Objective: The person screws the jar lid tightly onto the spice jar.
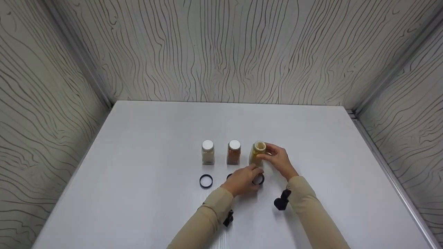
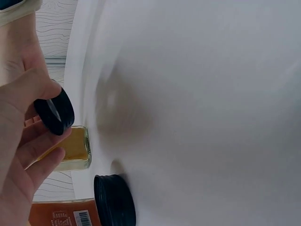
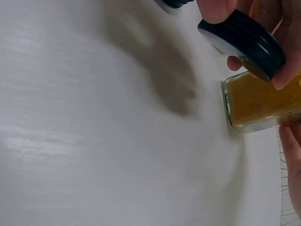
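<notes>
My left hand (image 1: 244,180) pinches a black lid (image 2: 55,113) between thumb and fingers, held tilted above the table in front of the jars. With its thumb and fingers, my right hand (image 1: 279,160) grips a square glass spice jar (image 1: 256,158) of yellow powder. That jar stands upright and uncapped, its round mouth showing at the top. Left of it are a jar of orange-red spice (image 1: 233,157) and a jar of pale powder (image 1: 208,157), both with white tops. Another black lid (image 2: 114,200) lies in front of the orange-red jar, mostly covered by my left hand in the head view.
A further black lid (image 1: 206,181) rests on the white table (image 1: 145,145) in front of the pale jar. Wood-grain patterned panels (image 1: 221,52) rise behind the table and at both sides. A dark device hangs at each wrist.
</notes>
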The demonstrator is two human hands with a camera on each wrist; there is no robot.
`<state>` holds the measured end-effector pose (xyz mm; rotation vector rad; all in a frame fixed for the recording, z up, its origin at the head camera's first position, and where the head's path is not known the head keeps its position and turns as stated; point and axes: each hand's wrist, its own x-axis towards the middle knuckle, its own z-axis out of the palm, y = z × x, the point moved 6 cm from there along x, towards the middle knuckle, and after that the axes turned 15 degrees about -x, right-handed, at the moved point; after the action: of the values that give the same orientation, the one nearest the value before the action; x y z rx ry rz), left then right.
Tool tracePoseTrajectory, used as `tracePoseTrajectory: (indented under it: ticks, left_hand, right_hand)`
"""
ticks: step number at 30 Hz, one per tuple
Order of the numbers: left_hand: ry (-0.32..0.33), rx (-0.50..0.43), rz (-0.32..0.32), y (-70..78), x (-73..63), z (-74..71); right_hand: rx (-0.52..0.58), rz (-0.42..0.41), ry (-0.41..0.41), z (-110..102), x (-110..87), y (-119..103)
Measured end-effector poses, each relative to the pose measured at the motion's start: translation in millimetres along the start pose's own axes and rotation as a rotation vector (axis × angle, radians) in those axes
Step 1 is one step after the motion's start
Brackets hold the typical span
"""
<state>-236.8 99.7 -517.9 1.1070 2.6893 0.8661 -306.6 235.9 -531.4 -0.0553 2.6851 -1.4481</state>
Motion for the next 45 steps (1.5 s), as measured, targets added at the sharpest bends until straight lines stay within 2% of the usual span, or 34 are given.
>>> tracePoseTrajectory:
  ticks: [7,14,17,25,32,45]
  left_hand:
    - [-0.015,-0.047,-0.008,0.7,0.1,-1.5]
    - [-0.017,-0.028,-0.002,0.8,0.1,-1.8]
    - [-0.019,-0.035,-0.005,1.3,0.1,-2.0]
    - [-0.024,-0.049,-0.023,-0.1,-1.4,-1.1]
    - [0.030,-0.001,0.040,1.8,-1.2,-2.6]
    - [0.057,-0.006,0.083,2.3,-2.5,-3.1]
  right_hand:
    - [-0.010,-0.015,-0.005,-1.2,0.0,-2.4]
    - [-0.027,-0.015,-0.009,-0.5,-0.4,-1.8]
    - [-0.023,-0.010,-0.012,-2.4,-5.1,-10.2]
    - [-0.034,0.020,-0.001,0.5,1.7,1.8]
    - [-0.020,-0.010,-0.006,0.4,1.3,0.1]
    - [-0.021,-0.022,0.018,-1.0,-1.3,-2.4]
